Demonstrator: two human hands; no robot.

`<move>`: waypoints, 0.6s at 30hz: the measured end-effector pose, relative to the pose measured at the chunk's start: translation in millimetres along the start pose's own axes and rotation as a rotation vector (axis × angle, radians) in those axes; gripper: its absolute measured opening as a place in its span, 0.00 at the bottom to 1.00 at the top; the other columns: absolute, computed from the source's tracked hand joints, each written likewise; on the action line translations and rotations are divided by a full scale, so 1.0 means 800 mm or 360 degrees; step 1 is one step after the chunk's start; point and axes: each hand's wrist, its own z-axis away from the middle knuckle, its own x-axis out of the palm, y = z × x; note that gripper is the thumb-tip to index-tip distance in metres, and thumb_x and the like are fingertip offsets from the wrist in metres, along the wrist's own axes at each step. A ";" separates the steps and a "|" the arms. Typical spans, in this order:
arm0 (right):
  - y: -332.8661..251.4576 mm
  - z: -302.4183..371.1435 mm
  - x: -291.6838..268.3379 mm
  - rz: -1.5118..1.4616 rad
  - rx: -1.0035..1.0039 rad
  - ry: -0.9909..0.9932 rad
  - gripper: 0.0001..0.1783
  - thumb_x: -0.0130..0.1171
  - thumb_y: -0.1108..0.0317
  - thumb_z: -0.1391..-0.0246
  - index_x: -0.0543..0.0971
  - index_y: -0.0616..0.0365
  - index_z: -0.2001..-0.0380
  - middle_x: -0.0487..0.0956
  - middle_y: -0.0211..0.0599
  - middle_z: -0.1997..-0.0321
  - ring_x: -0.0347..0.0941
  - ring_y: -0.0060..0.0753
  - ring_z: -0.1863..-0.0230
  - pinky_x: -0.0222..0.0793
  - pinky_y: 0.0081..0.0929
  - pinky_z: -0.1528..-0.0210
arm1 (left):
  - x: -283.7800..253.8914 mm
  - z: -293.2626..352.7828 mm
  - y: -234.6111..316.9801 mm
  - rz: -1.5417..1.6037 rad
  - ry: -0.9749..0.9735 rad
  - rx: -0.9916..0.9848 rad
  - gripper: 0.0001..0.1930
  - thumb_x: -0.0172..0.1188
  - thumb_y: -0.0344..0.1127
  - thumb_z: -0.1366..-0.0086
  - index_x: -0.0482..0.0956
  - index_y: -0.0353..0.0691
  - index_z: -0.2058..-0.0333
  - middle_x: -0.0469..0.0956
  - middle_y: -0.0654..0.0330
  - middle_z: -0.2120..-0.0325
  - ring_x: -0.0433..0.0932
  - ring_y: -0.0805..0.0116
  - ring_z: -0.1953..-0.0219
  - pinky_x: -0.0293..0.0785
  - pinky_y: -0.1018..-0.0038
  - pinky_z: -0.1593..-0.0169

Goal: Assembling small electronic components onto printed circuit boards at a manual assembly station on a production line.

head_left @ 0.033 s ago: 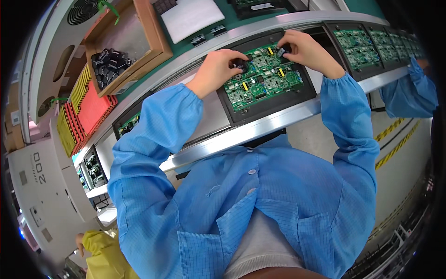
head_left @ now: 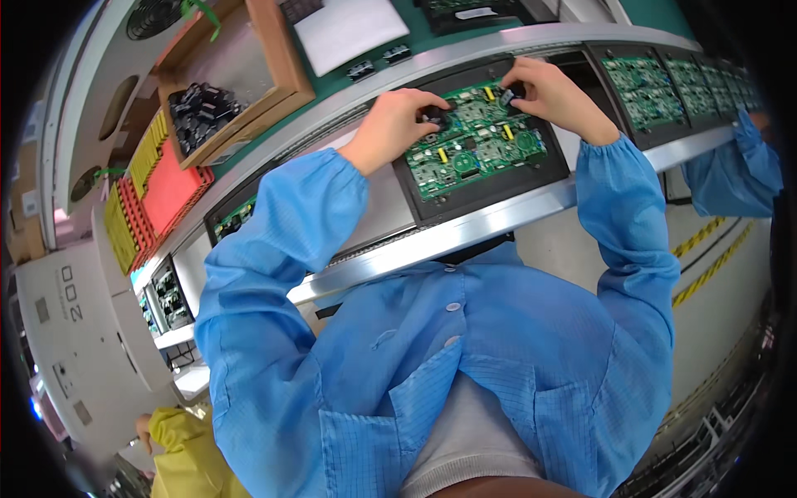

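Observation:
A green circuit board (head_left: 477,133) lies in a black carrier (head_left: 432,207) on the metal-edged line in front of me. Over its far left corner, my left hand (head_left: 393,131) pinches a black cylindrical capacitor (head_left: 435,117) between thumb and fingers. My right hand (head_left: 544,90) grips another black capacitor (head_left: 511,94) at the board's far right corner. Both parts are low over the board; whether they are seated in it cannot be made out, as fingers cover them partly.
A cardboard box (head_left: 290,58) at far left holds loose black capacitors (head_left: 203,114). Two black parts (head_left: 360,70) lie by a white sheet (head_left: 349,33). Red trays (head_left: 173,187) stand left. More boards (head_left: 643,90) line the right, near another person's blue sleeve (head_left: 726,178). Someone in yellow (head_left: 191,456) is lower left.
The whole view has shifted slightly. Both hands keep their hold on the capacitors at the same places on the board.

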 end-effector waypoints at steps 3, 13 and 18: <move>-0.001 -0.009 0.018 -0.0084 -0.0070 0.0027 0.17 0.69 0.78 0.55 0.79 0.59 0.60 0.72 0.36 0.67 0.70 0.34 0.71 0.68 0.31 0.68 | 0.013 0.003 -0.024 -0.0106 0.0089 0.0275 0.20 0.72 0.29 0.48 0.84 0.42 0.54 0.84 0.53 0.61 0.82 0.54 0.57 0.79 0.63 0.51; -0.020 0.004 0.024 -0.0129 0.0225 0.0132 0.19 0.68 0.84 0.58 0.79 0.62 0.59 0.67 0.35 0.71 0.63 0.28 0.75 0.62 0.26 0.71 | 0.017 -0.006 0.001 -0.0471 -0.0053 0.0487 0.13 0.56 0.31 0.39 0.84 0.46 0.56 0.81 0.58 0.61 0.77 0.56 0.51 0.77 0.63 0.47; -0.050 0.003 0.019 -0.0044 0.0334 0.0108 0.19 0.67 0.79 0.52 0.80 0.62 0.54 0.73 0.37 0.64 0.66 0.30 0.73 0.65 0.27 0.67 | 0.005 0.000 0.016 -0.0556 -0.0149 0.0245 0.15 0.63 0.26 0.44 0.83 0.41 0.57 0.81 0.54 0.63 0.78 0.52 0.51 0.76 0.61 0.46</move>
